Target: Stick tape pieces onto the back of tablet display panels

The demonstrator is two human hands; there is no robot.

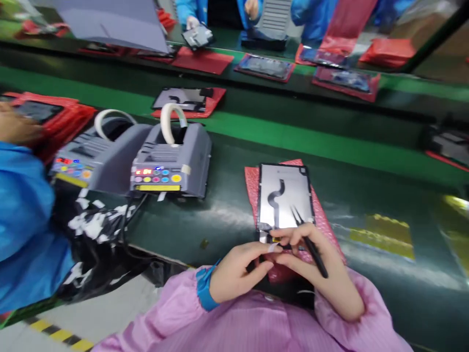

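Observation:
A tablet-sized screen panel [293, 188] with a silver back and a curved black flex cable lies on a pink bubble-wrap sheet [252, 188] in front of me. Over its near edge my two hands come together. My left hand [240, 274], with a blue band at the wrist, pinches a small whitish piece of tape [272, 248] between thumb and forefinger. Black tweezers [315, 256] rest in my right hand [315, 259], tips pointing away over the panel. The right thumb and fingertips are close to the tape; whether they touch it is unclear.
Two grey tape dispensers [170, 161] with white rolls stand left on the green bench. Yellow film pieces [390, 234] lie to the right. A co-worker's blue sleeve [25, 210] is at the left. More panels on red wrap [190, 100] sit along the conveyor, with people across it.

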